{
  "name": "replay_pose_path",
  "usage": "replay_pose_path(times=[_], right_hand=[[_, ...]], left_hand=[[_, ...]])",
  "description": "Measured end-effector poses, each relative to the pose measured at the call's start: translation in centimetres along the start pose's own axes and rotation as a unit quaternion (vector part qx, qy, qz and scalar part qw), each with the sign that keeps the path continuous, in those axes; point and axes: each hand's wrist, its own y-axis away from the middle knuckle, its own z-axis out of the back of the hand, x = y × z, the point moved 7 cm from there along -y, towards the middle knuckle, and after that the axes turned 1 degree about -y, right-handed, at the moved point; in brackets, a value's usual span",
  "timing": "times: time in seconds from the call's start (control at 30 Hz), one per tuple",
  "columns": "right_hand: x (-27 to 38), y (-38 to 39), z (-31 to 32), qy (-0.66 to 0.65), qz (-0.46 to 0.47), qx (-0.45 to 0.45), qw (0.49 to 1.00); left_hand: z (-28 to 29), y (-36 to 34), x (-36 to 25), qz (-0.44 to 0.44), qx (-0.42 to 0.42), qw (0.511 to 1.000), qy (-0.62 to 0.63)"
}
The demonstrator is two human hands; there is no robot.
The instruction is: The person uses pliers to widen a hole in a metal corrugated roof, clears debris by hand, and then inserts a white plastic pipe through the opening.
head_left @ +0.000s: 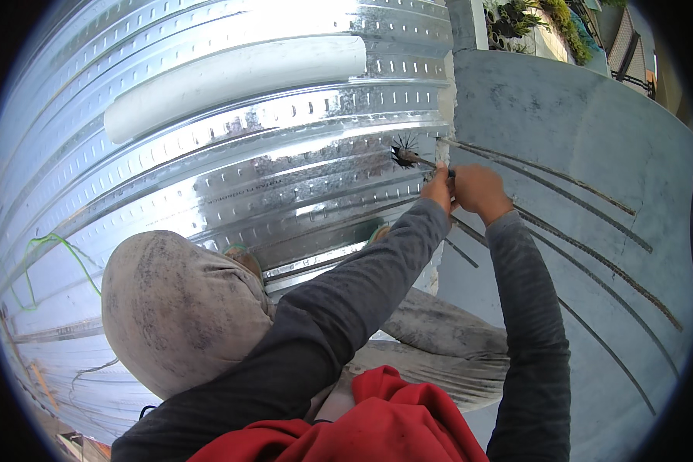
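Note:
My left hand (437, 189) and my right hand (479, 192) meet at the edge of the shiny metal decking (308, 173). Both are closed, fingers curled around something dark and mostly hidden between them. A thin rod (424, 161) runs from them to a brownish lump (408, 156) in a dark, spiky-edged round patch on the decking; whether that patch is a hole or bristles, I cannot tell. Just beyond my right hand, ribbed steel bars (570, 187) stick out past the edge. More bars (600, 258) emerge beneath my right wrist.
A smooth grey wall (562, 115) lies to the right, below the bars. A long pale strip (239, 81) rests along the decking's ribs. Green cord (29, 266) curls at the left. My bent knee (181, 308) takes up the lower left. Potted plants (516, 23) show at the top right.

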Motion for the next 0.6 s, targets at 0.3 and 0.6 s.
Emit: replay_pose_path(times=[0.3,0.6], right_hand=[[-0.2,0.6,0.0,-0.021,-0.012,-0.003,1.000],[3.2,2.2,3.6,0.073,0.037,-0.065,0.995]], left_hand=[[0.3,-0.9,0.5,-0.024,0.018,0.999,0.012],[-1.5,-1.4,-1.6,0.046,0.119,0.979,0.158]])
